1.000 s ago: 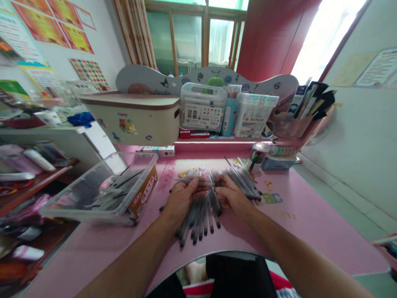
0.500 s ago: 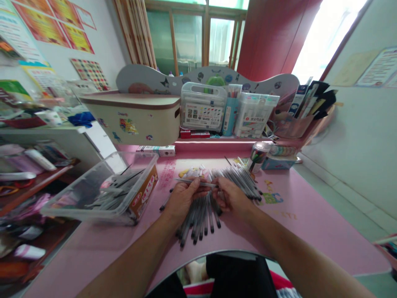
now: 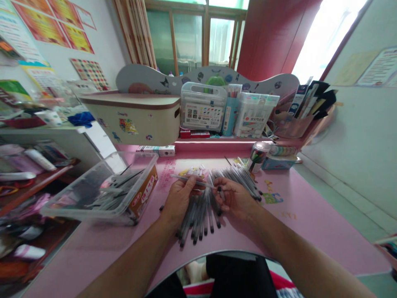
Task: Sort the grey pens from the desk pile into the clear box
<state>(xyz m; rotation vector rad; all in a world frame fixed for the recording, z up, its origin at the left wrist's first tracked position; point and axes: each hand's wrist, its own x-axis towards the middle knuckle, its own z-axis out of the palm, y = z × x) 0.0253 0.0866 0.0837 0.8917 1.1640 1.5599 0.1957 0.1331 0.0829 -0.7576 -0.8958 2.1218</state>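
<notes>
A slim clear-barrelled pen (image 3: pixel 204 183) lies across the fingers of my left hand (image 3: pixel 178 200), pinched under the thumb and pointing toward my right hand (image 3: pixel 234 199). My right fingers are closed on a small dark-tipped piece that looks like a pen cap (image 3: pixel 220 191), just apart from the pen's right end. Beneath and between both hands, a fan of black-ended pens (image 3: pixel 198 217) rests on the pink desk (image 3: pixel 310 231). Behind my right hand lies a second row of grey pens (image 3: pixel 245 182). Small white pieces (image 3: pixel 201 167) sit beyond my left hand.
On the left stands a clear plastic bin (image 3: pixel 124 215) with pens and grey parts inside. A jar of pens (image 3: pixel 258 157) and a blue box (image 3: pixel 279 162) are at the back right. The shelf behind carries a cream storage box (image 3: pixel 139 120) and marker cases (image 3: pixel 203 109).
My hands have drawn slightly apart. The small cap-like piece now shows in my right fingers, separate from the pen, and the pen has shifted a little left with my left hand.
</notes>
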